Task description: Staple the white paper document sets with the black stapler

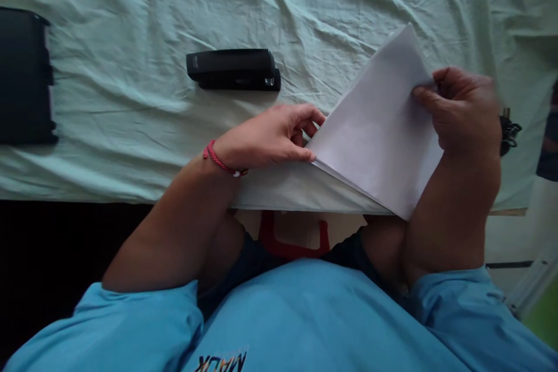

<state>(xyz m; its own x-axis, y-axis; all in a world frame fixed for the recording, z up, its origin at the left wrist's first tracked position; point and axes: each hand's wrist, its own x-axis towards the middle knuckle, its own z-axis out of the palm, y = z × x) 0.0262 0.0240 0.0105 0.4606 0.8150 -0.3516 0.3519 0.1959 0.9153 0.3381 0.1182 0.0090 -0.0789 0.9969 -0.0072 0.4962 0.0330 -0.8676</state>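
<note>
A stack of white paper sheets (370,133) lies slanted over the near edge of the cloth-covered table. My right hand (464,107) pinches the stack's far right edge, thumb on top and fingers curled beneath. At the left corner of the paper is my left hand (290,133), its thumb and fingers apart around that corner and touching the edges; how firmly it grips cannot be told. A black stapler (233,70) rests on the cloth beyond my left hand, apart from it.
A black case-like object (26,75) sits at the far left of the wrinkled pale green cloth (131,29). Partly behind my right wrist is a small dark metallic item (510,131), perhaps keys. Something red (294,250) shows below the table edge.
</note>
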